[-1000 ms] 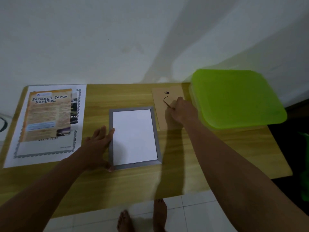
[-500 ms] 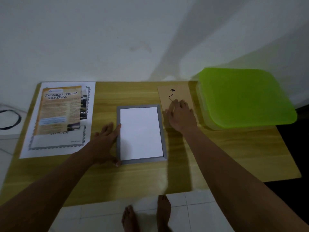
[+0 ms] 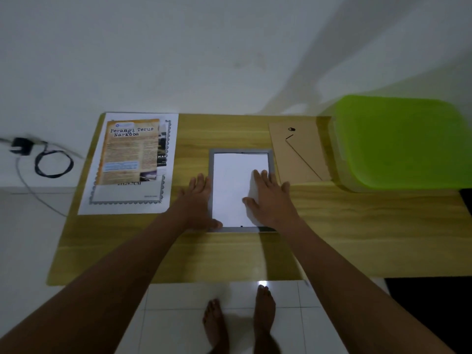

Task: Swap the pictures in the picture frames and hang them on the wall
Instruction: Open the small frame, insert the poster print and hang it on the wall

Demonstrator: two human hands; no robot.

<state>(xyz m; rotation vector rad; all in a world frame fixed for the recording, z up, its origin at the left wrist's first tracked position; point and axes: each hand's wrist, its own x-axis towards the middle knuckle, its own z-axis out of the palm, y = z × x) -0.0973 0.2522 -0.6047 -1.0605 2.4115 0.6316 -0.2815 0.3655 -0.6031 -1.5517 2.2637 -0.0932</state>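
A grey picture frame lies face down in the middle of the wooden table, with a white sheet inside it. My left hand lies flat along the frame's left edge, thumb at its lower left corner. My right hand rests flat on the white sheet, fingers spread. The frame's brown backing board with its stand lies to the right of the frame. At the left lie an orange poster on top of a larger white bordered sheet.
A lime green plastic lid covers a box at the table's right end, next to the backing board. A black cable and plug lie on the floor to the left. My bare feet stand on white tiles below the table's front edge.
My right hand has left the backing board and moved left onto the white sheet in the frame. My left hand stays at the frame's left edge. The view has shifted.
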